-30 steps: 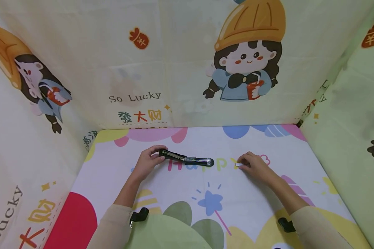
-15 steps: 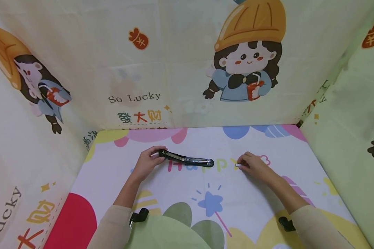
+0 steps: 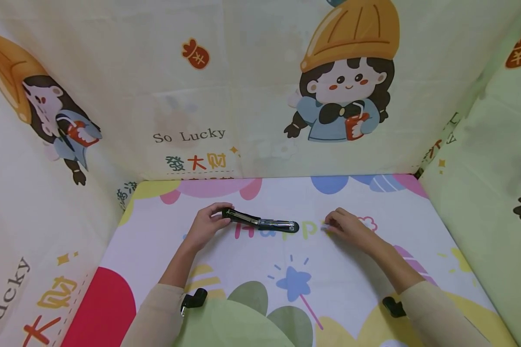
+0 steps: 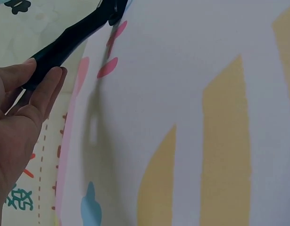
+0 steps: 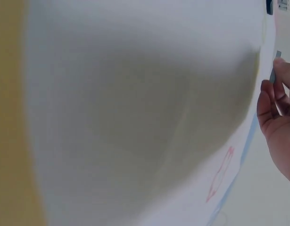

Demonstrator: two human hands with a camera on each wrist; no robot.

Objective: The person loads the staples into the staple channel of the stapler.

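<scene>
A black stapler is folded wide open in the head view, its metal inner side facing up. My left hand grips its left end between thumb and fingers. In the left wrist view the stapler slants up from the fingertips, with its shadow on the cloth below. My right hand is to the right of the stapler, apart from it. Its thumb and fingers pinch a small grey strip of staples, seen in the right wrist view and blurred in the head view.
A table covered by a colourful printed cloth lies under both hands. Cream printed fabric walls it at the back and both sides. Black wrist-worn devices show at both sleeves.
My right hand has moved slightly left toward the stapler, carrying the strip of staples. My left hand and the stapler have stayed almost still.
</scene>
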